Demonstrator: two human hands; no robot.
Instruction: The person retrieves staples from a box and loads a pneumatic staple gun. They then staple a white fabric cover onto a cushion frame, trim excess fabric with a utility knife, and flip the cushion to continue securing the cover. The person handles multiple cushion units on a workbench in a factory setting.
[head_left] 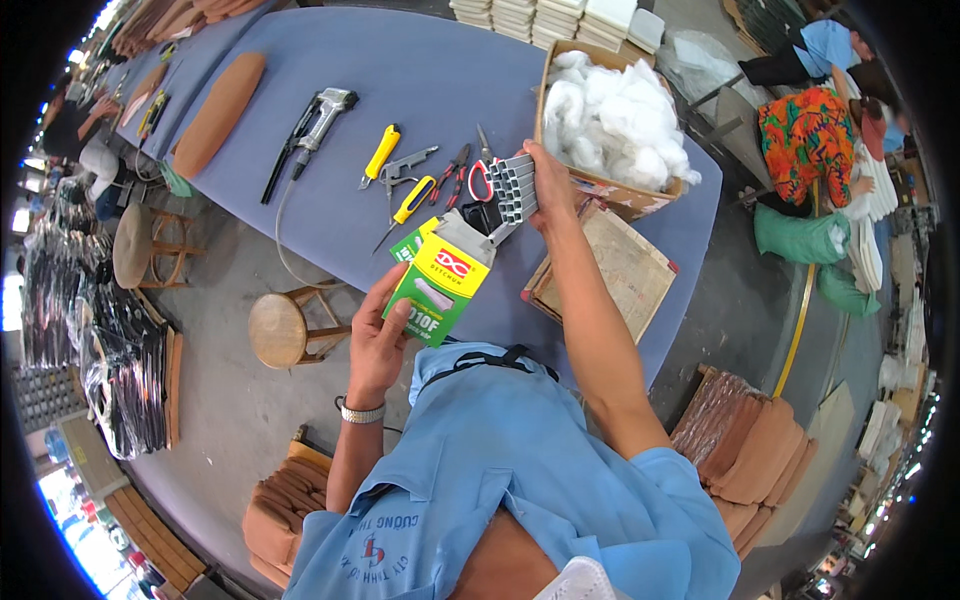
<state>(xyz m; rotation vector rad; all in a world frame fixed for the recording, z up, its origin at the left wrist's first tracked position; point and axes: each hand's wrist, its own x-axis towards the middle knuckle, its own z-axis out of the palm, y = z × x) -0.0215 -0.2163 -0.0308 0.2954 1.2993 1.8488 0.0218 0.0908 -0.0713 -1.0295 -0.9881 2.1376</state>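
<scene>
My left hand point(378, 335) holds a small green and yellow cardboard box point(443, 285) with its top flap open, above the table edge. My right hand point(549, 183) grips a grey block of metal staple strips point(514, 187) just above the box's open end. A watch sits on my left wrist. Under the box a second green box point(407, 245) lies on the blue table point(400, 90).
A pneumatic staple gun point(318, 120) with hose, yellow-handled tools point(381, 152), pliers and scissors point(470, 170) lie on the table. A carton of white stuffing point(610, 120) and a flat cardboard lid point(620, 270) sit right. Wooden stools point(280, 328) stand left; brown cushions point(750, 450) are stacked lower right. Other people sit far right.
</scene>
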